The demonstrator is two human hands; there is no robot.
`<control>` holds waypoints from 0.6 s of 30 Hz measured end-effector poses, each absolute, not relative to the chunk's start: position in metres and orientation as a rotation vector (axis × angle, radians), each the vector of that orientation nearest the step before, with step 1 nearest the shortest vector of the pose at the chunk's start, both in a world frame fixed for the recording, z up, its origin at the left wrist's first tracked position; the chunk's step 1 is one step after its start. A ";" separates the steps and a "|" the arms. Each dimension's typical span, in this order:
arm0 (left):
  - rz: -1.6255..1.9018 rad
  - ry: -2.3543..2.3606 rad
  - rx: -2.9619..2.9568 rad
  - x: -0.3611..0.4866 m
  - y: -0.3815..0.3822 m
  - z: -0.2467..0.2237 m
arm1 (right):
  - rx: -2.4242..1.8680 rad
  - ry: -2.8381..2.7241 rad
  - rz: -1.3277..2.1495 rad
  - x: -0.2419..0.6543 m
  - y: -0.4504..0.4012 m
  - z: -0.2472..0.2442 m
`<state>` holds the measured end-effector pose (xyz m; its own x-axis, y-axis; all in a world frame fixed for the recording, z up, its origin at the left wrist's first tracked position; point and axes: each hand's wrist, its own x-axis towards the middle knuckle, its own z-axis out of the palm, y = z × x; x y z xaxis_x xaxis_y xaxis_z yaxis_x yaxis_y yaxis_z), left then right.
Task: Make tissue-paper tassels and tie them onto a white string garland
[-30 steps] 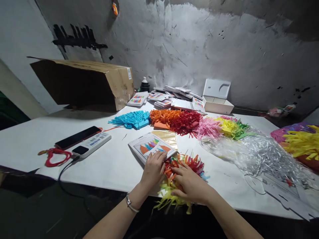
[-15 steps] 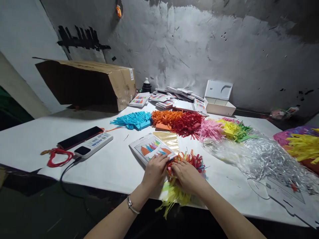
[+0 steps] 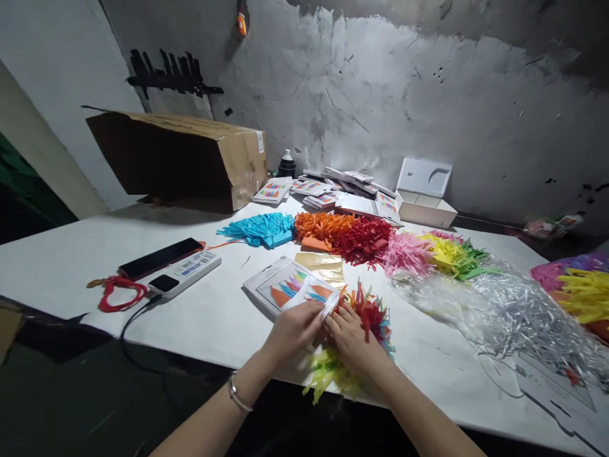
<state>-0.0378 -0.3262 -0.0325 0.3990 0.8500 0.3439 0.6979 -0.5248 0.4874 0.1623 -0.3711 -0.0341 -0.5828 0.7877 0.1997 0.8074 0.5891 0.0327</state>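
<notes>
My left hand [image 3: 295, 327] has its fingers closed on the near right edge of a flat package [image 3: 273, 285] with a colourful tassel picture. Close beside it, my right hand [image 3: 349, 336] rests with bent fingers at the package's corner and on the red and orange paper fringe [image 3: 368, 311]; whether it pinches anything is hard to make out. Yellow-green fringe [image 3: 328, 374] lies below my hands at the table's front edge. Behind the package is a gold foil sheet [image 3: 323, 266].
Blue fringe [image 3: 261, 230], orange, dark red, pink and yellow bundles line the table's middle. Silver strands [image 3: 514, 311] lie right. An open cardboard box [image 3: 240, 165], a pile of packages [image 3: 352, 190] and a white box [image 3: 425, 206] stand behind. A phone [image 3: 159, 257] is left.
My left hand has moved slightly down and left onto the package's edge. The package now lies more level, and the fringe under my right hand has shifted. The view has turned slightly left.
</notes>
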 end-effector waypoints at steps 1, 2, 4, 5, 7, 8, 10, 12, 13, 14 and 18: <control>0.837 1.472 2.320 -0.049 -0.316 -0.028 | -1.303 -2.667 -0.168 0.165 -0.372 -0.036; 0.864 1.601 2.245 -0.062 -0.303 -0.022 | -1.266 -2.677 -0.154 0.169 -0.373 -0.038; 0.877 1.862 2.074 -0.089 -0.274 -0.013 | -1.193 -2.684 -0.122 0.174 -0.373 -0.040; 0.850 1.954 1.992 -0.101 -0.261 -0.009 | -1.161 -2.684 -0.109 0.175 -0.372 -0.041; 0.751 1.998 1.900 -0.119 -0.240 -0.004 | -1.086 -2.690 -0.097 0.178 -0.368 -0.043; 0.706 1.976 1.883 -0.125 -0.234 -0.003 | -1.052 -2.702 -0.103 0.179 -0.366 -0.044; 0.661 1.894 1.883 -0.132 -0.230 0.000 | -1.008 -2.730 -0.135 0.182 -0.361 -0.045; 0.678 1.795 1.886 -0.137 -0.235 0.005 | -1.044 -2.743 -0.188 0.187 -0.359 -0.046; 0.697 1.738 1.885 -0.140 -0.241 0.008 | -1.086 -2.750 -0.215 0.190 -0.360 -0.046; 0.709 1.678 1.894 -0.144 -0.248 0.011 | -1.122 -2.757 -0.237 0.194 -0.361 -0.045; 0.834 1.250 1.660 -0.155 -0.285 0.021 | -1.041 -2.716 -0.270 0.198 -0.381 -0.042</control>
